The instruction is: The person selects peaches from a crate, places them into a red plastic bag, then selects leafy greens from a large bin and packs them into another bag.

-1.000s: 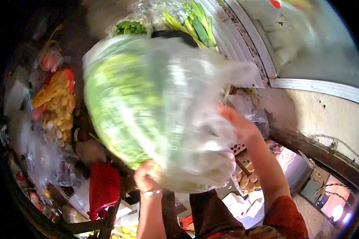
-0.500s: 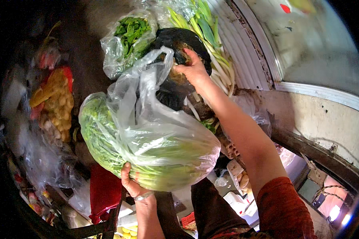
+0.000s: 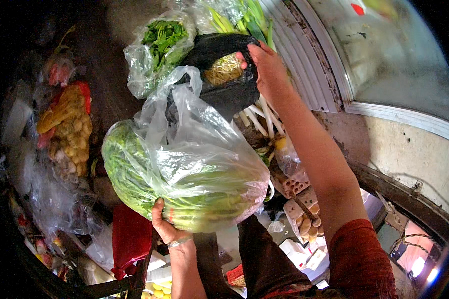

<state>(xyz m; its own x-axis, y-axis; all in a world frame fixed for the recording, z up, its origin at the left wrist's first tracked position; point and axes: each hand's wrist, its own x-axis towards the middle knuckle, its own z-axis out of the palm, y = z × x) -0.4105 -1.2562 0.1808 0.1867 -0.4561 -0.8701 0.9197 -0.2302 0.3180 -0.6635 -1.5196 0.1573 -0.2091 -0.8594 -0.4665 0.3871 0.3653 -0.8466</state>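
Observation:
A clear plastic bag of leafy greens (image 3: 204,174) rests on my left hand (image 3: 167,228), its thumb pressed over the near side and the other fingers hidden underneath. The bag's loose handles rise toward the far side. Beyond it lies a black plastic bag (image 3: 229,98), its mouth pulled apart so that pale bean sprouts (image 3: 225,70) show inside. My right hand (image 3: 270,70) pinches the black bag's right edge, fingertips curled over the rim.
Left of the black bag sits a clear bag of dark green leaves (image 3: 165,42); leeks (image 3: 265,117) lie behind and to the right. A yellow net bag (image 3: 75,134) is at far left, a red bag (image 3: 130,239) near. At right are a metal-framed window (image 3: 399,60) and a tray of brown items (image 3: 307,222).
My right hand has moved right, from over the black bag's opening to its right edge, stretching it wider so the bean sprouts show. The bag of greens has shifted only slightly.

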